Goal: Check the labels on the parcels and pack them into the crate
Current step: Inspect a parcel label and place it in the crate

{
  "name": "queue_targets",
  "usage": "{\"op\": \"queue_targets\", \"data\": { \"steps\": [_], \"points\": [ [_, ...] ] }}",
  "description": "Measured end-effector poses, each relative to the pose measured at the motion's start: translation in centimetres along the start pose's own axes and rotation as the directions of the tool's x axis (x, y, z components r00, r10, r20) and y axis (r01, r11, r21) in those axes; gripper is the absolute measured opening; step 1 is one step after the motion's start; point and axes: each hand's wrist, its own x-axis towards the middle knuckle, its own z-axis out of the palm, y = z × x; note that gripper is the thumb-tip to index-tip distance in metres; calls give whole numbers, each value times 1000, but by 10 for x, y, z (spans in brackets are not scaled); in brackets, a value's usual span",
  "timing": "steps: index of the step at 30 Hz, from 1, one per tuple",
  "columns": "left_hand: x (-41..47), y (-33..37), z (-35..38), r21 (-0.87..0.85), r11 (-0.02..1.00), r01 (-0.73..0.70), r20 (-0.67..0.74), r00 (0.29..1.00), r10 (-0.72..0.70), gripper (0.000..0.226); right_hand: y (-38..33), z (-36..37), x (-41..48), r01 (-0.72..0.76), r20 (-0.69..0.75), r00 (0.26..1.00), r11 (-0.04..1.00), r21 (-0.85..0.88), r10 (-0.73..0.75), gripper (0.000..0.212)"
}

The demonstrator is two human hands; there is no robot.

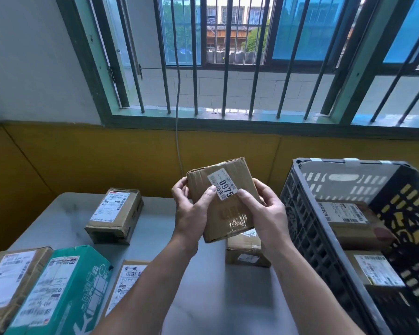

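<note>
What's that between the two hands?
A brown parcel with a white label, held above the table. The left hand and right hand both grip it, as the head view shows.

dark slatted plastic crate (307,226) at the right of the grey counter (228,298), two labelled cardboard parcels (348,221) in it — leftward, a square brown cardboard parcel (228,213) between left hand (191,213) and right hand (266,213).
</note>
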Motion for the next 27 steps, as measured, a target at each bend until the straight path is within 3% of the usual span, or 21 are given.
{"op": "queue_targets", "data": {
  "steps": [5,11,16,22,25,27],
  "points": [
    [6,1,-8,63,998,-15,30,999,13,65,-2,-4,5,37,23,999,999,8,-38,50],
    [8,-4,-12,-2,998,58,55,997,-57,42,0,-5,7,90,16,996,995,-50,-89,53],
    [6,-12,-10,-59,996,59,-11,998,-60,41,0,-2,9,152,-94,980,965,-212,-174,64],
    [3,-18,-4,-86,995,46,-44,998,-50,43,9,5,5,64,-176,979,980,-189,-98,106],
    [1,-20,-2,-79,996,52,-51,997,-56,53,9,6,7,17,-213,976,992,-122,-43,111],
    [1,-20,-3,-67,996,53,-48,997,-57,50,8,6,8,-6,-195,981,997,-83,-10,102]
  ]
}}
